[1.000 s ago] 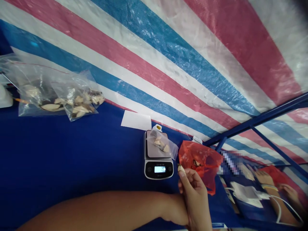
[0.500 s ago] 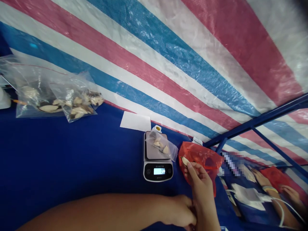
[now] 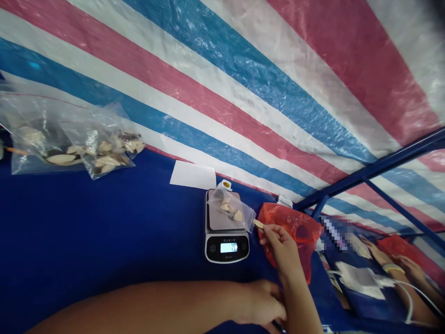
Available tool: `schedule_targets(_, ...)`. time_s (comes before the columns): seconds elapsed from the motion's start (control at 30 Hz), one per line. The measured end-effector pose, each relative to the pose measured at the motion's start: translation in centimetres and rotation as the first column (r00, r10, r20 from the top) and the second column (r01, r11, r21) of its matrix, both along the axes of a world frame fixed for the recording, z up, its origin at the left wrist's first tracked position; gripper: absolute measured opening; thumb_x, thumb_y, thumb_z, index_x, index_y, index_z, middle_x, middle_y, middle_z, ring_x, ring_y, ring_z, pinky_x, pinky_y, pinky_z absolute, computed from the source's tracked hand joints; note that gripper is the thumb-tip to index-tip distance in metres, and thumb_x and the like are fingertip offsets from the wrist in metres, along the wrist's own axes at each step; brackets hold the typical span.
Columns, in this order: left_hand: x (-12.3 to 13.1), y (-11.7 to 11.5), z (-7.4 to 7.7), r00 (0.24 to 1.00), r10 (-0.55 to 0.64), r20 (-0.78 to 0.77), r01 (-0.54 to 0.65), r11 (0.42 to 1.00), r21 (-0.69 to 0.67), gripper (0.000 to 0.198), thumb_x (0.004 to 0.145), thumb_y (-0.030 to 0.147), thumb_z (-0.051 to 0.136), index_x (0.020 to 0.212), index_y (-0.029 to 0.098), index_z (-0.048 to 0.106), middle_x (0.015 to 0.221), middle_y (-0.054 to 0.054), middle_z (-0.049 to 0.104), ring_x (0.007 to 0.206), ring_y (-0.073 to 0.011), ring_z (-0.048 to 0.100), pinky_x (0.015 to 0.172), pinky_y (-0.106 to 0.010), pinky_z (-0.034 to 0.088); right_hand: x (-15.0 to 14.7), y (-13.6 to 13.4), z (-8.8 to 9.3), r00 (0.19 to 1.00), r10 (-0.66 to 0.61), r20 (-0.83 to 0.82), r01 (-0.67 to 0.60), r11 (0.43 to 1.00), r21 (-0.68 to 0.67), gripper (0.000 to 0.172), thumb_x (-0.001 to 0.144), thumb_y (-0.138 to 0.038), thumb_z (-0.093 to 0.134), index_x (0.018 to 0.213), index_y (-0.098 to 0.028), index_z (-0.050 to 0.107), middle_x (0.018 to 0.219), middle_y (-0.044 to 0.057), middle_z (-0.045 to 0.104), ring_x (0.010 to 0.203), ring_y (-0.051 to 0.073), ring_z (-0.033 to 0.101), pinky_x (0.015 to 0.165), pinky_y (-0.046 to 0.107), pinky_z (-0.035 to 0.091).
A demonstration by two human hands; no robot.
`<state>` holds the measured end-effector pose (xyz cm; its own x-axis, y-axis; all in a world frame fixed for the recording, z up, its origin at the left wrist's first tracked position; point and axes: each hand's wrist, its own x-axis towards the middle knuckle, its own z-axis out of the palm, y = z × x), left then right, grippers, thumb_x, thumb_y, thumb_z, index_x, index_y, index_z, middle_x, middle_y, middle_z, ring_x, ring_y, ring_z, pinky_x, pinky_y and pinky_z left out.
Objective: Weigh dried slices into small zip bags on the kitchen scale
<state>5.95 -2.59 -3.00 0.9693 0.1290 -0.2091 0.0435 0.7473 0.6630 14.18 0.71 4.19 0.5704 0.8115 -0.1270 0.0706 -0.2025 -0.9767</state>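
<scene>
My right hand [image 3: 282,246] pinches a thin pale slice, dried by its look [image 3: 258,223], at the right edge of a clear plastic bag [image 3: 247,214]. That bag lies across the pan of a digital kitchen scale [image 3: 227,248], with a few pale, dark-edged slices [image 3: 226,206] inside. Its lit display seems to read 7.9. Behind my right hand, a crumpled red plastic bag [image 3: 283,215] rests on the table. My left hand [image 3: 262,304] is closed beside my right wrist, low in the view; a dark thing shows under its fingers, too hidden to name.
Clear zip bags with similar slices [image 3: 64,157] lie at the left on the blue table [image 3: 121,232]. A white paper [image 3: 193,174] and a small white roll [image 3: 225,184] sit behind the scale. At right, beyond a blue metal frame [image 3: 347,183], another person's hands [image 3: 410,266] work.
My right hand has moved left with the slice, from over the red bag to the edge of the clear bag on the scale. My left hand stays low beside my right wrist.
</scene>
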Motion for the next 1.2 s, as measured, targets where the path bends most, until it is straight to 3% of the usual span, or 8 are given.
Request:
schedule_targets(0.23, -0.7, 0.4, 1.4, 0.995, -0.008, -0.099, 0.001, 0.997, -0.075, 0.038, 0.04, 0.009, 0.052, 0.072, 0.02, 0.068, 0.079, -0.005, 0.069, 0.069, -0.018, 0.065, 0.049, -0.023, 0.049, -1.1, 2.2, -0.7, 0.986, 0.082, -0.147, -0.08, 0.997, 0.02, 0.052, 0.057, -0.054, 0.094, 0.08, -0.016, 0.066, 0.075, 0.003, 0.071, 0.054, 0.011, 0.059, 0.041, 0.019, 0.035)
schedule_targets(0.3, -0.9, 0.5, 1.6, 0.986, 0.005, -0.164, -0.006, 1.0, -0.009, 0.036, 0.039, 0.009, 0.052, 0.069, 0.021, 0.066, 0.076, -0.003, 0.068, 0.064, -0.0164, 0.062, 0.046, -0.022, 0.047, -1.5, 2.3, -0.9, 0.979, 0.073, -0.191, -0.071, 0.997, 0.018, 0.052, 0.058, -0.056, 0.091, 0.083, -0.016, 0.068, 0.08, 0.004, 0.073, 0.055, 0.013, 0.062, 0.039, 0.019, 0.034)
schedule_targets(0.43, -1.2, 0.5, 1.1, 0.935, 0.0, -0.354, 0.115, 0.945, 0.306, 0.016, 0.041, 0.009, 0.059, 0.054, 0.019, 0.058, 0.058, -0.001, 0.056, 0.045, -0.0126, 0.046, 0.034, -0.019, 0.032, -1.6, 0.9, -1.5, 0.963, -0.21, -0.171, 0.226, 0.971, 0.079, 0.05, 0.061, -0.057, 0.086, 0.082, -0.016, 0.068, 0.079, 0.004, 0.073, 0.045, 0.009, 0.051, 0.036, 0.019, 0.028)
schedule_targets(0.5, -1.0, 0.4, 0.7, 0.947, -0.025, -0.32, 0.12, 0.953, 0.28, 0.016, 0.04, 0.009, 0.059, 0.053, 0.019, 0.06, 0.06, -0.002, 0.059, 0.047, -0.0133, 0.049, 0.035, -0.02, 0.036, -1.6, 0.1, -1.8, 0.955, -0.252, -0.157, 0.27, 0.958, 0.101, 0.045, 0.064, -0.055, 0.084, 0.08, -0.016, 0.067, 0.072, 0.001, 0.069, 0.044, 0.007, 0.046, 0.037, 0.019, 0.027)
schedule_targets(0.57, -0.7, 0.3, 0.5, 0.965, -0.034, -0.259, 0.082, 0.98, 0.179, 0.021, 0.037, 0.006, 0.057, 0.055, 0.018, 0.062, 0.065, -0.003, 0.063, 0.052, -0.0154, 0.056, 0.042, -0.025, 0.047, -1.6, -0.2, -2.0, 0.97, -0.217, -0.112, 0.228, 0.969, 0.095, 0.044, 0.067, -0.057, 0.082, 0.077, -0.017, 0.066, 0.065, 0.0, 0.065, 0.044, 0.007, 0.044, 0.039, 0.019, 0.027)
schedule_targets(0.7, -0.1, 0.0, 0.1, 0.975, -0.047, -0.217, 0.069, 0.993, 0.098, 0.027, 0.037, 0.006, 0.055, 0.06, 0.017, 0.064, 0.066, -0.005, 0.064, 0.056, -0.0235, 0.061, 0.063, -0.051, 0.061, -1.7, -0.2, -2.3, 0.984, -0.174, 0.043, 0.169, 0.981, 0.097, 0.046, 0.071, -0.062, 0.077, 0.073, -0.017, 0.064, 0.061, -0.001, 0.06, 0.045, 0.008, 0.045, 0.042, 0.021, 0.031)
schedule_targets(0.87, -0.2, -0.1, 0.2, 0.981, -0.061, -0.185, 0.078, 0.993, 0.086, 0.034, 0.038, 0.003, 0.054, 0.067, 0.016, 0.065, 0.069, -0.005, 0.064, 0.065, -0.0297, 0.066, 0.077, -0.065, 0.059, -1.2, -0.3, -2.8, 0.98, -0.093, 0.175, 0.075, 0.992, 0.105, 0.046, 0.079, -0.063, 0.071, 0.078, -0.017, 0.067, 0.063, -0.001, 0.06, 0.048, 0.009, 0.047, 0.045, 0.022, 0.035)
schedule_targets(1.2, -0.6, 0.0, 0.4, 0.989, -0.041, -0.141, 0.054, 0.995, 0.088, 0.034, 0.036, 0.005, 0.051, 0.065, 0.019, 0.063, 0.067, -0.005, 0.061, 0.069, -0.034, 0.067, 0.085, -0.075, 0.052, -0.9, -0.4, -3.1, 0.983, -0.073, 0.171, 0.055, 0.993, 0.108, 0.047, 0.08, -0.064, 0.071, 0.078, -0.017, 0.066, 0.063, -0.001, 0.059, 0.048, 0.01, 0.047, 0.045, 0.021, 0.035)
